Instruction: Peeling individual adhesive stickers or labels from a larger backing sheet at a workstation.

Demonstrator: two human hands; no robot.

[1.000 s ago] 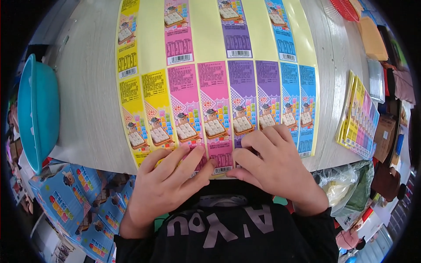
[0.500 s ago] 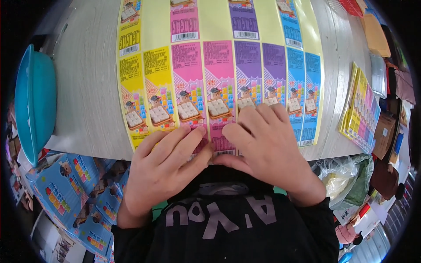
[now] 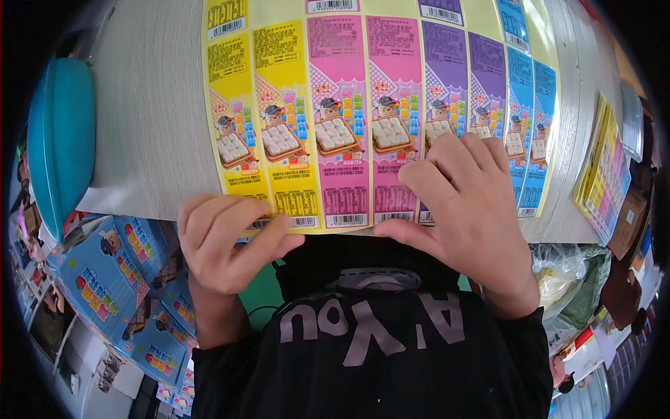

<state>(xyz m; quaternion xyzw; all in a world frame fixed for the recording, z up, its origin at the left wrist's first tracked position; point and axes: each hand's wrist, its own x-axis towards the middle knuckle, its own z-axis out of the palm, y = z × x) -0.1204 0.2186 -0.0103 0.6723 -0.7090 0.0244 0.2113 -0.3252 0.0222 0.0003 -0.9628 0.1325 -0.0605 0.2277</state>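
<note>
A large sheet of sticker labels (image 3: 394,178) lies on the table at its near edge. Its printed strips run yellow, pink, purple and blue from left to right, on a pale yellow backing. At the near left corner, my left hand (image 3: 234,241) has its fingers curled over the yellow strips, with the thumb at the sheet's edge. My right hand (image 3: 471,209) grips the near edge farther right, its bent fingers on the purple and blue strips and its thumb by the pink one. Parts of those strips are hidden beneath my hands.
The grey table (image 3: 150,119) extends around the sheet. At the far left stands a teal basin (image 3: 66,146). To the right lies a stack of similar colourful sheets (image 3: 604,174). Blue printed boxes (image 3: 115,279) sit below left, and a clear plastic bag (image 3: 558,272) below right.
The label sheet has shifted toward me and to the right. My left hand has moved left, from the pink strips to the yellow ones. My right hand has moved slightly right, so my hands are farther apart.
</note>
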